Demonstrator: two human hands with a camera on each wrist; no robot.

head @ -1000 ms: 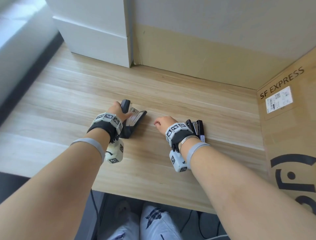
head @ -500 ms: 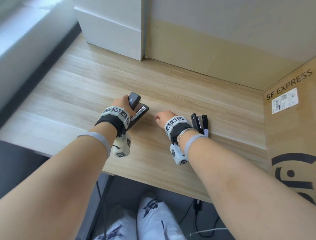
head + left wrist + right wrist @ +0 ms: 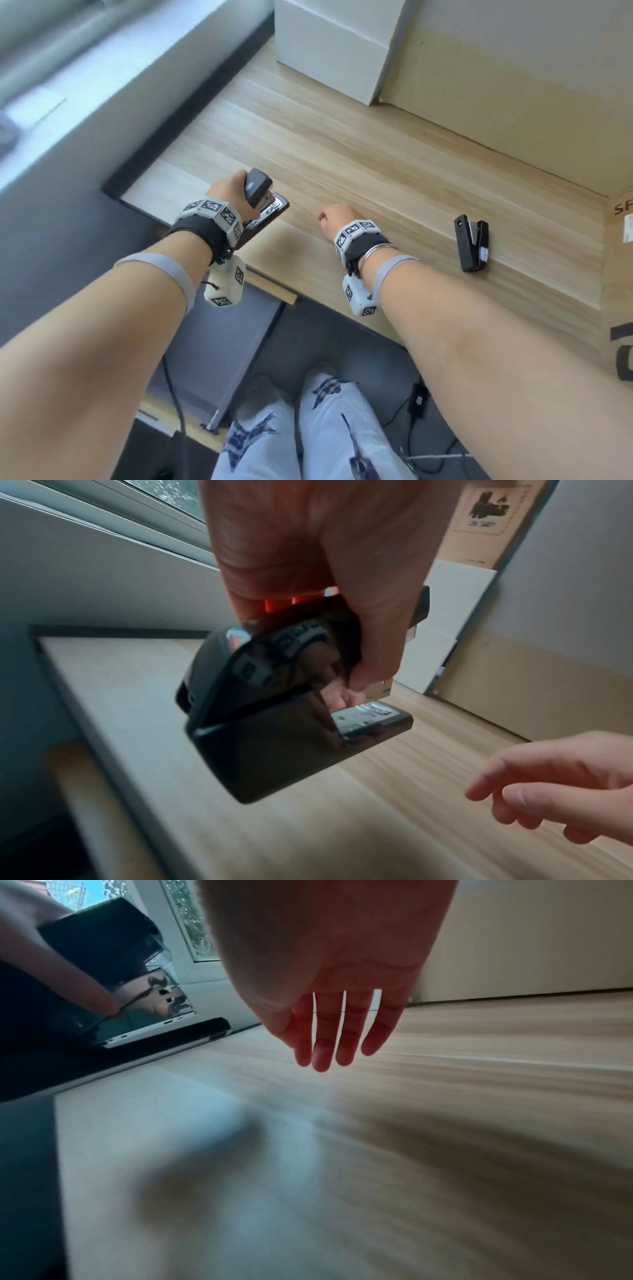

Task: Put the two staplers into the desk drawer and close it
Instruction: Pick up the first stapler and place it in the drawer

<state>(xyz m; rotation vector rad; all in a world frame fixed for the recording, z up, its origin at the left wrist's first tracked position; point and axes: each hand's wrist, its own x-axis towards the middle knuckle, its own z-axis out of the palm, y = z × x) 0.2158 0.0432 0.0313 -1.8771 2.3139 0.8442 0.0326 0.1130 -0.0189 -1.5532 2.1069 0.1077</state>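
My left hand (image 3: pixel 228 192) grips a large black stapler (image 3: pixel 262 202) by its top arm and holds it just above the wooden desk (image 3: pixel 376 161), near the desk's front left corner. In the left wrist view the fingers (image 3: pixel 369 631) curl round the stapler (image 3: pixel 291 737), which hangs open with its base tilted. My right hand (image 3: pixel 330 219) hovers over the desk beside it, holding nothing, its fingers (image 3: pixel 337 1039) straight and loose. A small black stapler (image 3: pixel 471 244) lies flat on the desk, well to the right of my right hand.
A grey cabinet (image 3: pixel 219 346) stands under the desk's front left edge; I cannot tell whether a drawer is open. A white box (image 3: pixel 332 51) stands at the back. A cardboard box (image 3: pixel 620 291) borders the desk on the right. Cables lie on the floor by my legs.
My left hand has lifted the large stapler off the desk and carried it toward the front left. My right hand has drawn left, away from the small stapler, which stays put.
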